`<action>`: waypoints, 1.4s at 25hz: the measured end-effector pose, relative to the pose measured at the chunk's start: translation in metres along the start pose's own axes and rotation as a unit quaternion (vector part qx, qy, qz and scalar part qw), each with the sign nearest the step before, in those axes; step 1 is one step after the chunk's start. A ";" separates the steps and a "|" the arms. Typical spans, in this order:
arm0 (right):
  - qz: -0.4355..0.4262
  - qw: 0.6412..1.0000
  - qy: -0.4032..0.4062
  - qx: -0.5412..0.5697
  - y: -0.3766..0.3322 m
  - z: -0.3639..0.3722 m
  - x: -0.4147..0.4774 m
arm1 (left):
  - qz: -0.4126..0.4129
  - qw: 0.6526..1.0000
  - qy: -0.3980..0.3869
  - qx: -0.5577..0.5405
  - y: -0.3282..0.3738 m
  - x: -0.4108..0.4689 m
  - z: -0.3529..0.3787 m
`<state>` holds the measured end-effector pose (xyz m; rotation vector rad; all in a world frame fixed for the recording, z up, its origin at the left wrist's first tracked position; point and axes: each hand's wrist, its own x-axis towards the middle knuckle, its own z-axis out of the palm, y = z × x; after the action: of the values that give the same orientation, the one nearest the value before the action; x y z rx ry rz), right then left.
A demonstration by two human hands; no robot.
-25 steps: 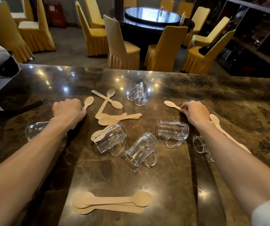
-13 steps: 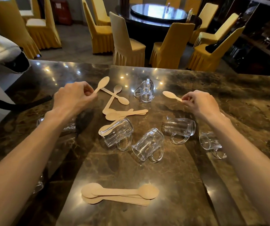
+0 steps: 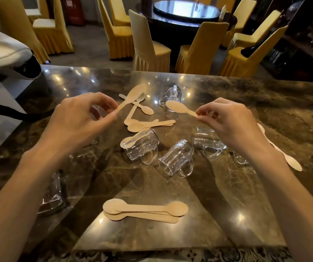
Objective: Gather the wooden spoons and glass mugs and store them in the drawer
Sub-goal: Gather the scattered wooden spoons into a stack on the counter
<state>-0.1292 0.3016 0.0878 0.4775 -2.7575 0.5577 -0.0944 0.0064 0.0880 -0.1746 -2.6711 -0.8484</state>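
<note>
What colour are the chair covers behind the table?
Yellow-gold, with pleated skirts, on the chairs; clearest in the head view.

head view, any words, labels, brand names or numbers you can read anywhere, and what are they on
No text can be read in this view.
Red cabinet at the far wall: it bears a pale notice, too small and blurred to read.
Wooden spoons, glass mugs and the marble table: no print or marks visible.
</note>
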 end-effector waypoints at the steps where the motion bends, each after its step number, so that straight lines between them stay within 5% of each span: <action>1: -0.008 1.000 -0.005 0.006 -0.007 -0.001 -0.006 | 0.010 1.000 -0.003 -0.012 0.002 -0.008 -0.004; 9: -0.081 0.993 -0.080 0.037 -0.056 0.031 -0.066 | 0.072 0.996 -0.018 -0.045 0.008 -0.056 -0.017; 19: -0.106 0.965 -0.237 0.038 -0.071 0.083 -0.111 | 0.123 0.979 -0.162 0.007 -0.001 -0.092 0.013; 35: -0.012 0.983 -0.182 -0.013 -0.014 0.046 -0.111 | 0.136 0.949 -0.277 0.066 -0.014 -0.099 0.059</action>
<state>-0.0336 0.2995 0.0143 0.6638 -3.0940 0.4676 -0.0204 0.0276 0.0010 -0.8397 -3.0902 -0.5925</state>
